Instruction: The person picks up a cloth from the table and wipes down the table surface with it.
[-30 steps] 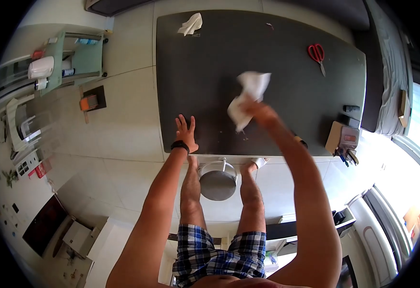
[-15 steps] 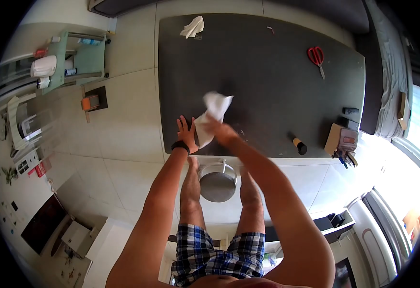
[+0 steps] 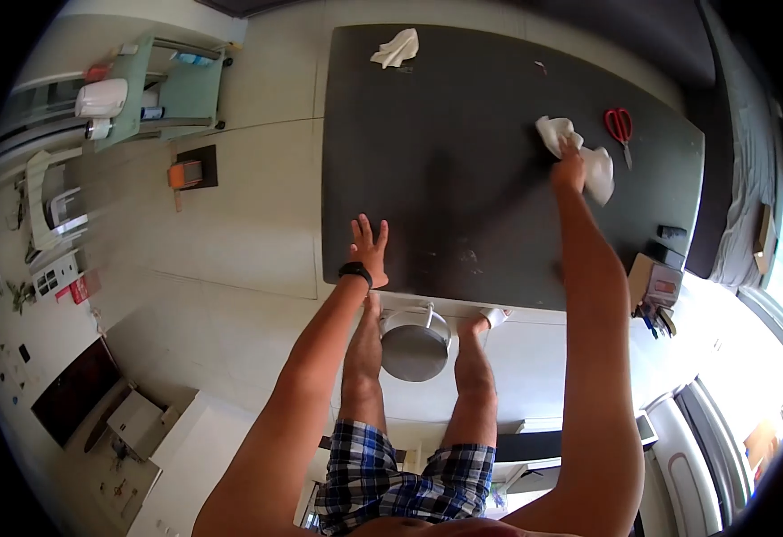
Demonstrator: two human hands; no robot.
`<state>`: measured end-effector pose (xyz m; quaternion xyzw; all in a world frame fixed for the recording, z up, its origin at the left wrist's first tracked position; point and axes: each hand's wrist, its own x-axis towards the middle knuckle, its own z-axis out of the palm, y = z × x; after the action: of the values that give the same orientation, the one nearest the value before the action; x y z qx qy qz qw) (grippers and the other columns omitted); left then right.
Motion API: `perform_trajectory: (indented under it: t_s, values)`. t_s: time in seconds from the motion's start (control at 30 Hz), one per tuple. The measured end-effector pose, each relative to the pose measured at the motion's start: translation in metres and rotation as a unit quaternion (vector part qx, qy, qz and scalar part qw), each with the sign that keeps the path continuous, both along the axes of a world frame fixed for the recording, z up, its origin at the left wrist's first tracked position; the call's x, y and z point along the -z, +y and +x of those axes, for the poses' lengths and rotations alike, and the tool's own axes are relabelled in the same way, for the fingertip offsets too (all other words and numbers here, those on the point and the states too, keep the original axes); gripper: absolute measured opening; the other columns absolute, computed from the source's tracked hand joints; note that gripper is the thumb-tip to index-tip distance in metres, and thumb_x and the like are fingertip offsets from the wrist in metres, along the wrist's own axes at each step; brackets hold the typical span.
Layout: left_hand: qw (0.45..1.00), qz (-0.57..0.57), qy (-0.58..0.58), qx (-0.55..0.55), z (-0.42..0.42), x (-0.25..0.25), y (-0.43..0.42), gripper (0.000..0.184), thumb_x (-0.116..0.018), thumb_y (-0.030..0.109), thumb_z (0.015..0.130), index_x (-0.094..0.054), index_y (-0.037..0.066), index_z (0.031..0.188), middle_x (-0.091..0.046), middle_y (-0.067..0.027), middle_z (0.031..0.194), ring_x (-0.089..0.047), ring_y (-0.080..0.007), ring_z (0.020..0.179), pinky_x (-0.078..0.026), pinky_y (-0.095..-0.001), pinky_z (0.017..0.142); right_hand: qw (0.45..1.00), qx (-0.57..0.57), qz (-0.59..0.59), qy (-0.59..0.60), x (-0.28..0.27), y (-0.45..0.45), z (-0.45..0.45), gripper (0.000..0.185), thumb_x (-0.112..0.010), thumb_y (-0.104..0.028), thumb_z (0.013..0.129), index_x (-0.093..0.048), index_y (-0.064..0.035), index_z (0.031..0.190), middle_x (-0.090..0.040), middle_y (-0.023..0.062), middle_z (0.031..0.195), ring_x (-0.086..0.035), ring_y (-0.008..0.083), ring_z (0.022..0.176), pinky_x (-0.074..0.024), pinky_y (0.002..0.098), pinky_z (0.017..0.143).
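Observation:
My left hand [image 3: 370, 252] lies with fingers spread on the near left corner of the dark table [image 3: 445, 116], a black band on its wrist. Over at the table's right side, my right hand [image 3: 569, 166] presses a crumpled white cloth [image 3: 598, 174] against the surface. Red-handled scissors [image 3: 619, 127] lie just beyond that cloth to the right. Another white cloth [image 3: 397, 48] rests near the far left corner. Faint whitish marks [image 3: 470, 258] show near the front edge.
An organizer box [image 3: 656, 285] with pens stands at the table's near right corner, beside a small black object [image 3: 671, 232]. A round stool [image 3: 415, 352] is between my legs. A green shelf cart [image 3: 190, 89] stands to the left.
My right hand has swept the cloth from beside my left hand to the right, near the scissors. My left hand stays on the table. The whole view has shifted slightly.

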<state>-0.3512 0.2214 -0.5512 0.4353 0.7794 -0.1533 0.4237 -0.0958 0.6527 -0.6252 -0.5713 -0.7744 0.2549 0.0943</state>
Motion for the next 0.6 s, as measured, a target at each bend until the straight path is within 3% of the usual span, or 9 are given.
perform_trajectory:
  t_s: [0.13, 0.2, 0.3, 0.33, 0.37, 0.4, 0.47, 0.57, 0.6]
  values:
    - [1.000, -0.007, 0.003, -0.010, 0.001, 0.003, -0.001, 0.132, -0.083, 0.013, 0.072, 0.006, 0.023, 0.169, 0.017, -0.0336, 0.170, 0.007, -0.0540, 0.158, -0.038, -0.0631, 0.118, 0.975, -0.185, 0.126, 0.004, 0.034, -0.053, -0.028, 0.072, -0.048, 0.012, 0.084, -0.054, -0.0154, 0.151, -0.065, 0.0092, 0.144, -0.057, 0.0311, 0.137, -0.0411, 0.0448, 0.121]
    - [1.000, -0.007, 0.002, -0.014, 0.004, 0.004, -0.001, 0.135, -0.086, 0.012, 0.071, 0.005, 0.023, 0.169, 0.019, -0.0322, 0.170, 0.008, -0.0522, 0.159, -0.037, -0.0629, 0.119, 0.973, -0.086, -0.181, 0.118, -0.017, -0.134, -0.063, 0.065, -0.043, 0.011, 0.088, -0.056, -0.0139, 0.147, -0.068, 0.0101, 0.140, -0.064, 0.0319, 0.128, -0.0469, 0.0446, 0.115]
    - [1.000, 0.000, 0.007, -0.020, 0.002, 0.010, -0.004, 0.135, -0.086, 0.012, 0.069, 0.002, 0.022, 0.170, 0.020, -0.0324, 0.169, 0.010, -0.0542, 0.158, -0.038, -0.0669, 0.116, 0.922, -0.302, -0.167, 0.176, 0.002, -0.255, -0.063, 0.041, -0.046, -0.012, 0.106, -0.056, -0.0091, 0.145, -0.066, 0.0120, 0.140, -0.062, 0.0292, 0.131, -0.0471, 0.0384, 0.114]
    - [1.000, 0.003, 0.006, -0.018, 0.001, 0.008, -0.002, 0.135, -0.086, 0.012, 0.069, 0.002, 0.022, 0.170, 0.020, -0.0324, 0.169, 0.010, -0.0542, 0.158, -0.038, -0.0669, 0.116, 0.896, -0.286, -0.313, 0.132, -0.015, -0.282, -0.065, 0.044, -0.049, 0.003, 0.097, -0.069, -0.0128, 0.134, -0.061, 0.0109, 0.148, -0.058, 0.0286, 0.137, -0.0474, 0.0391, 0.116]
    - [1.000, 0.000, -0.003, -0.020, -0.001, 0.004, -0.001, 0.134, -0.086, 0.012, 0.069, 0.001, 0.021, 0.170, 0.019, -0.0327, 0.169, 0.009, -0.0550, 0.157, -0.039, -0.0670, 0.115, 0.848, -0.447, -0.214, 0.186, 0.007, -0.303, -0.050, 0.043, -0.054, 0.002, 0.095, -0.070, -0.0122, 0.132, -0.063, 0.0103, 0.146, -0.059, 0.0279, 0.136, -0.0487, 0.0381, 0.114]
    - [1.000, -0.004, -0.011, -0.021, -0.003, 0.001, -0.001, 0.133, -0.086, 0.012, 0.069, -0.001, 0.021, 0.170, 0.018, -0.0330, 0.169, 0.009, -0.0558, 0.157, -0.040, -0.0672, 0.115, 0.821, -0.446, -0.308, 0.179, -0.010, -0.307, -0.045, 0.038, -0.059, -0.003, 0.094, -0.072, -0.0115, 0.129, -0.062, 0.0094, 0.146, -0.058, 0.0274, 0.135, -0.0481, 0.0367, 0.114]
    - [1.000, 0.002, -0.014, -0.021, -0.003, 0.002, -0.001, 0.131, -0.086, 0.012, 0.069, -0.003, 0.018, 0.170, 0.018, -0.0337, 0.169, 0.008, -0.0570, 0.157, -0.041, -0.0673, 0.114, 0.760, -0.632, -0.139, 0.052, -0.013, -0.289, -0.046, 0.035, -0.059, -0.013, 0.099, -0.071, -0.0146, 0.131, -0.062, 0.0063, 0.146, -0.058, 0.0264, 0.134, -0.0481, 0.0352, 0.113]
    - [1.000, 0.003, -0.010, -0.021, 0.000, 0.005, -0.003, 0.131, -0.086, 0.012, 0.069, -0.001, 0.019, 0.170, 0.017, -0.0336, 0.169, 0.007, -0.0570, 0.157, -0.041, -0.0674, 0.114, 0.794, -0.568, -0.215, 0.021, -0.006, -0.223, -0.043, 0.034, -0.054, -0.026, 0.105, -0.070, -0.0188, 0.134, -0.061, 0.0033, 0.146, -0.055, 0.0249, 0.136, -0.0460, 0.0347, 0.115]
    - [1.000, 0.001, -0.006, -0.018, 0.001, 0.006, -0.004, 0.132, -0.085, 0.012, 0.070, 0.002, 0.021, 0.170, 0.018, -0.0331, 0.169, 0.008, -0.0557, 0.157, -0.040, -0.0665, 0.115, 0.860, -0.501, -0.080, -0.053, -0.007, -0.198, -0.038, 0.037, -0.050, -0.026, 0.106, -0.065, -0.0210, 0.140, -0.060, 0.0014, 0.147, -0.058, 0.0242, 0.132, -0.0496, 0.0351, 0.109]
